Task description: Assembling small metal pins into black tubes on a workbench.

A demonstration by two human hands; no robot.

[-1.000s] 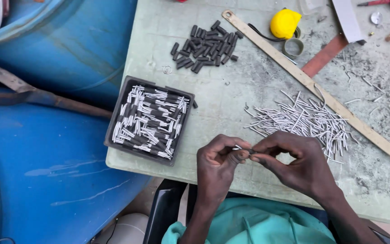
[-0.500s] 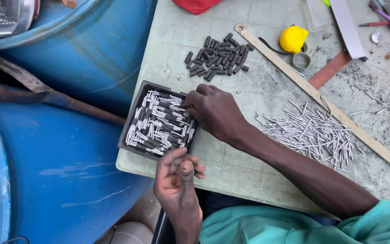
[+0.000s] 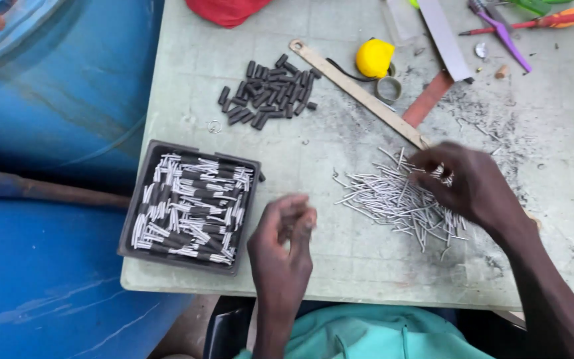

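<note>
Table: the worn pale green tabletop (image 3: 340,159) lay under both my hands.
Tray: the black tray of sleeved pins (image 3: 191,206) sat just left of my left hand (image 3: 284,249), whose fingers were curled; I cannot tell if it held anything.
Pins: my right hand (image 3: 470,186) rested on the heap of thin silver metal pins (image 3: 393,199), fingers pinching in; best to lift just one.

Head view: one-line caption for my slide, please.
Right hand reaches into loose metal pins while left hand hovers beside a black tray of sleeved pins.
</note>
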